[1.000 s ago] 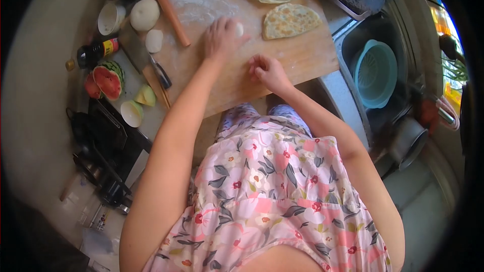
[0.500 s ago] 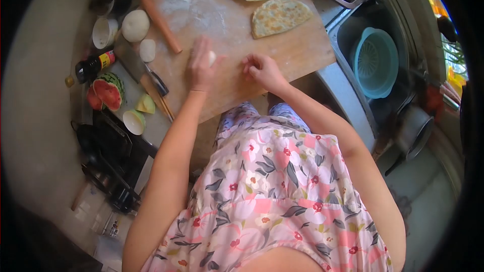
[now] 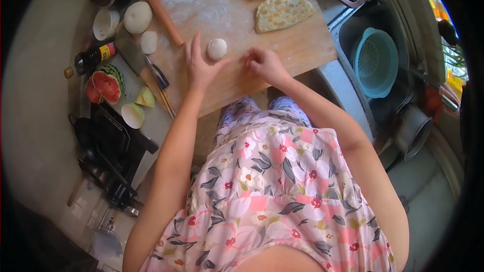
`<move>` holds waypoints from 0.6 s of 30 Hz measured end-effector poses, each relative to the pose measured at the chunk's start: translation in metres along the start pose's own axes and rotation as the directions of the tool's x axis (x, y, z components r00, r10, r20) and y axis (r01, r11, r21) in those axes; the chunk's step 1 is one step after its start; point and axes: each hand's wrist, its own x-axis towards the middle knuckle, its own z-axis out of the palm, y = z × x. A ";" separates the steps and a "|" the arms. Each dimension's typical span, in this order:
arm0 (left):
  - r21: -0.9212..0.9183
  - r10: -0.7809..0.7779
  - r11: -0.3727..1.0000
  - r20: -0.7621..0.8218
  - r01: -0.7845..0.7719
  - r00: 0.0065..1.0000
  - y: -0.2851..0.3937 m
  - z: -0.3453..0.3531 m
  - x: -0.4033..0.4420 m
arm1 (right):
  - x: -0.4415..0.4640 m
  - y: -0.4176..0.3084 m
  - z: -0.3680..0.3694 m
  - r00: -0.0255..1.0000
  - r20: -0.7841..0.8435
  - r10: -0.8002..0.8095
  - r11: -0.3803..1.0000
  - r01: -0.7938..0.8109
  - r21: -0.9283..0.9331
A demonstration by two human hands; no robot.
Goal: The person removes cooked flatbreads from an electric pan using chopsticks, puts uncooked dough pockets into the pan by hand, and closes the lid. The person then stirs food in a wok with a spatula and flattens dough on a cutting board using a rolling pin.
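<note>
A small round dough ball (image 3: pixel 217 49) lies on the floured wooden board (image 3: pixel 237 83). Beside its left side is my left hand (image 3: pixel 201 68), open, the thumb stretched out below the ball and the fingers pointing up the board. My right hand (image 3: pixel 266 65) is over the board to the right of the ball, apart from it. Its fingers are curled in towards the thumb, and whether anything is between them is hidden. A rolling pin (image 3: pixel 162 14) lies just above my left hand. Further up the board is a browned half-moon flatbread (image 3: pixel 284 13).
Left of the board are a larger dough ball (image 3: pixel 137 17), a small dough piece (image 3: pixel 148 43), a cleaver (image 3: pixel 129 50), a knife handle (image 3: pixel 158 75), a dark bottle (image 3: pixel 96 58) and cut watermelon (image 3: pixel 107 84). On the right, a sink holds a teal basin (image 3: pixel 375 63).
My left hand has come off the dough ball and opened to its left, leaving the ball in full view. My right hand has barely moved and keeps its fingers curled.
</note>
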 end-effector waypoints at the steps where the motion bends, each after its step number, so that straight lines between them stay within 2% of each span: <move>1: 0.049 -0.009 0.999 0.062 0.006 0.998 -0.008 -0.002 -0.006 | 0.004 -0.003 0.001 0.994 -0.047 -0.097 0.989 0.092 -0.115; 2: 0.099 -0.023 0.995 0.125 0.011 0.992 -0.015 -0.001 -0.012 | 0.008 -0.007 0.007 0.977 -0.081 -0.196 0.958 0.174 -0.229; 3: 0.052 -0.119 0.992 0.131 0.113 0.984 -0.015 0.000 -0.012 | 0.011 -0.011 0.014 0.951 -0.102 -0.291 0.908 0.242 -0.341; 5: -0.032 -0.303 0.950 0.157 0.312 0.940 -0.011 0.009 -0.010 | 0.023 -0.020 0.029 0.916 -0.139 -0.375 0.902 0.327 -0.282; 6: -0.029 -0.299 0.952 0.116 0.304 0.947 -0.007 0.013 -0.011 | 0.029 -0.024 0.034 0.895 -0.159 -0.417 0.894 0.371 -0.252; 8: -0.024 -0.277 0.961 0.026 0.277 0.961 -0.002 0.018 -0.006 | 0.040 -0.027 0.035 0.907 -0.102 -0.409 0.878 0.360 -0.315; 10: 0.001 -0.202 0.979 0.090 0.203 0.975 -0.005 0.013 -0.006 | 0.047 -0.027 0.037 0.926 -0.069 -0.371 0.886 0.331 -0.325; 13: 0.041 -0.139 0.990 0.141 0.135 0.980 -0.010 0.010 -0.008 | 0.049 -0.024 0.036 0.893 -0.038 -0.448 0.834 0.402 -0.378; 14: 0.055 -0.125 0.992 0.150 0.118 0.981 -0.012 0.010 -0.007 | 0.050 -0.024 0.035 0.919 -0.036 -0.393 0.880 0.364 -0.307; 16: 0.172 -0.110 0.979 -0.009 0.109 0.994 0.010 0.010 -0.004 | 0.050 -0.022 0.031 0.959 -0.024 -0.284 0.948 0.277 -0.158; 17: 0.227 -0.094 0.967 -0.085 0.111 0.992 0.017 0.008 -0.003 | 0.048 -0.019 0.030 0.951 -0.078 -0.300 0.948 0.289 -0.132; 18: 0.213 -0.008 0.977 0.014 0.005 1.000 0.014 0.010 0.000 | 0.046 -0.016 0.029 0.941 -0.131 -0.313 0.948 0.301 -0.105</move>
